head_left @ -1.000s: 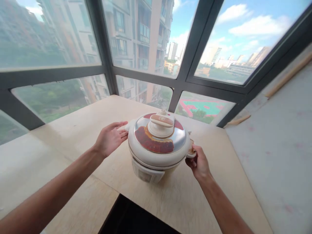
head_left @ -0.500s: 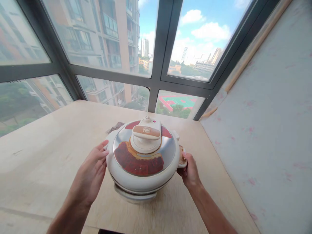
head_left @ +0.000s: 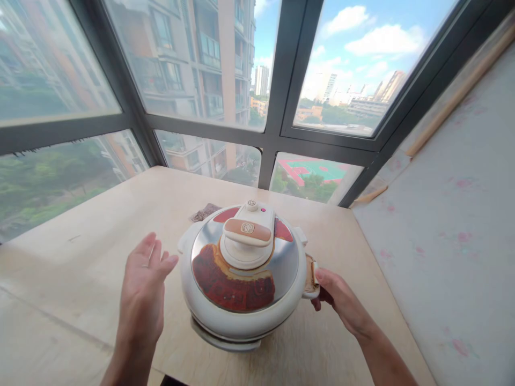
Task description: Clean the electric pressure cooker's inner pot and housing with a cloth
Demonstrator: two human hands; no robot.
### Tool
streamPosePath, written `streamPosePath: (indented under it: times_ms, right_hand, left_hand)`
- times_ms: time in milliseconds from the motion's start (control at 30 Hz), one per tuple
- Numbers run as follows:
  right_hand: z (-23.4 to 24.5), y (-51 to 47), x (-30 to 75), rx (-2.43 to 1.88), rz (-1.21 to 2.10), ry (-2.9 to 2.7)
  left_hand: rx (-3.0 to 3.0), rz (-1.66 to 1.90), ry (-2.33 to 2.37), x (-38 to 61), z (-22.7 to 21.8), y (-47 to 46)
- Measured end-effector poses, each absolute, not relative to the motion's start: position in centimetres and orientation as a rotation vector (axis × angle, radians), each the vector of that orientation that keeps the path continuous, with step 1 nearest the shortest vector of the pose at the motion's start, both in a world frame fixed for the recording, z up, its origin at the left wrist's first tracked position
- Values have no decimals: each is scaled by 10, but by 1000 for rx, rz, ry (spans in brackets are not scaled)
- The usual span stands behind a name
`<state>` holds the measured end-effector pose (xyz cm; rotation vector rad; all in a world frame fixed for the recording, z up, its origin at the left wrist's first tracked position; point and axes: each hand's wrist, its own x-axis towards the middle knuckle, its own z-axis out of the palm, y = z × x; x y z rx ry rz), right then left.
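A pressure cooker [head_left: 189, 289] stands on a pale wooden tabletop. Its white rim surrounds a shiny metal lid [head_left: 288, 265] with dark red patches. On top sits a white knob with a tan grip [head_left: 247, 230]. My left hand [head_left: 144, 284] is open in the air left of the cooker, apart from it, with the fingers raised and a ring on one. My right hand [head_left: 340, 297] is at the tan and white side handle [head_left: 310, 276], thumb against its outer edge and fingers curled below it, in a loose hold.
Behind the cooker's left side lies a small dark greyish packet [head_left: 204, 212] on the tabletop [head_left: 132, 209]. Dark window frames [head_left: 267, 161] close off the back and left. A flowered wall [head_left: 434, 241] runs along the right.
My left hand has come off the cooker's left side and moved left, opening. My right hand has loosened a little on the handle. The view has shifted slightly.
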<state>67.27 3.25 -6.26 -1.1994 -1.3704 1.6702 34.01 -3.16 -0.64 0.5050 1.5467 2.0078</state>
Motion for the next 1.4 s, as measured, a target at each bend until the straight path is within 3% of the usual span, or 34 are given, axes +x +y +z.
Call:
streamPosePath:
  times_ms: [267,867,1233,1400]
  right_hand:
    - [-47,41,716,-1305,1239,-1643]
    - [45,66,690,-722,1166,-2183]
    - [72,78,605,-632,360,-2428]
    - [83,65,551,-898,130,-2635]
  left_hand:
    - [833,1732,1623,337,-11,-12]
    - [1012,1848,1651,342,-33,-16]
    - [1092,1888,1603,343,-35,-14]
    - [1166,1872,1545,339,-38,-15]
